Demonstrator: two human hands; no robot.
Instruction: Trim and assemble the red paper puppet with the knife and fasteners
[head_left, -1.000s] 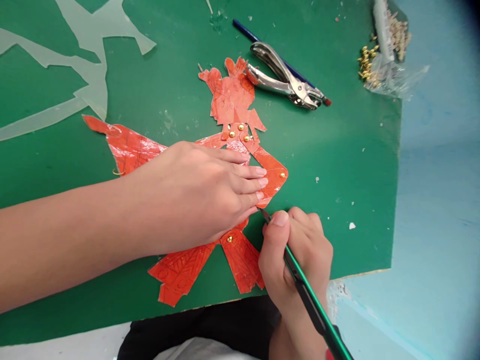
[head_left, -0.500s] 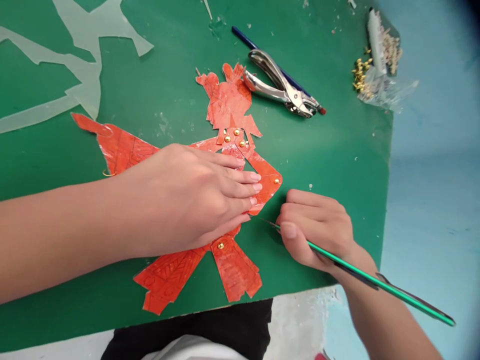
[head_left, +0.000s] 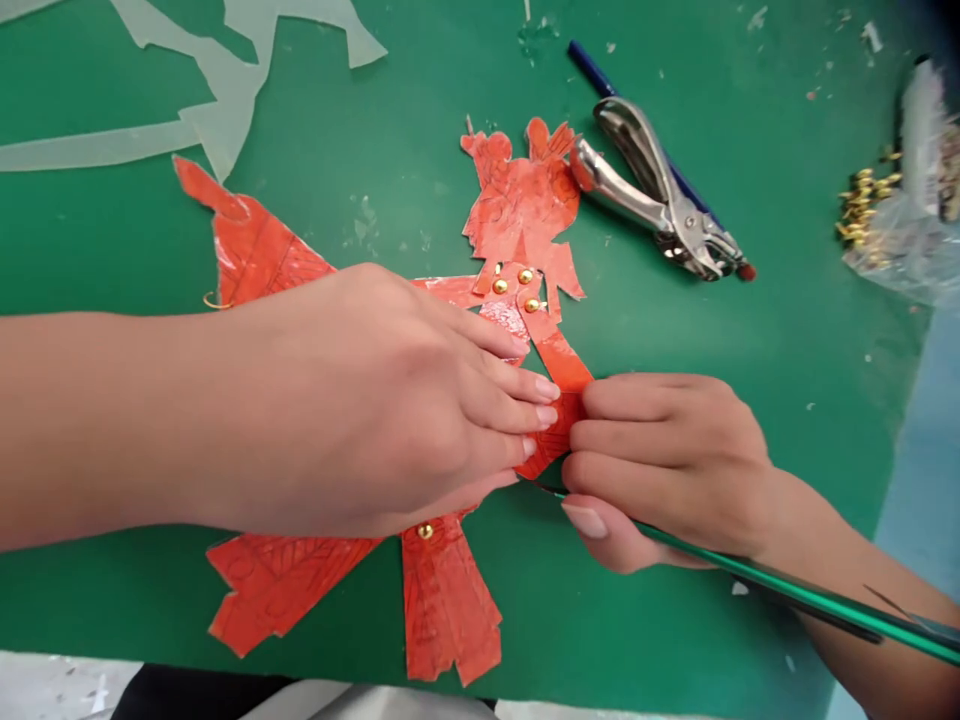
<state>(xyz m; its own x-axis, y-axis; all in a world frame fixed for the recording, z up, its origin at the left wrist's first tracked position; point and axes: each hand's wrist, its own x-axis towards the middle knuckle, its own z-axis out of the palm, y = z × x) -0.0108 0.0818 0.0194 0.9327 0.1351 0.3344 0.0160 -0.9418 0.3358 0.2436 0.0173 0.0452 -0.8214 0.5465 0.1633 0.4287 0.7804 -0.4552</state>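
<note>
A red jointed paper puppet (head_left: 521, 215) lies flat on the green table, its parts joined by brass paper fasteners (head_left: 526, 276). Across its middle my left hand (head_left: 382, 400) rests palm down, fingers stretched out, hiding most of the torso. My right hand (head_left: 667, 450) is closed around a thin green rod (head_left: 810, 590) with a fine dark tip. That tip reaches the lower edge of the bent arm piece, close to my left fingers. The knuckles of my right hand cover the arm's elbow.
A silver hole punch (head_left: 660, 195) lies over a blue-handled paintbrush (head_left: 589, 65) beyond the puppet's head. Translucent plastic offcuts (head_left: 225, 100) spread at the far left. Loose brass fasteners (head_left: 866, 205) and a clear plastic bag (head_left: 900, 250) sit at the right.
My right hand has come in against the puppet's bent arm, bringing the rod's tip to its edge. My left hand still presses on the puppet. The whole view has shifted.
</note>
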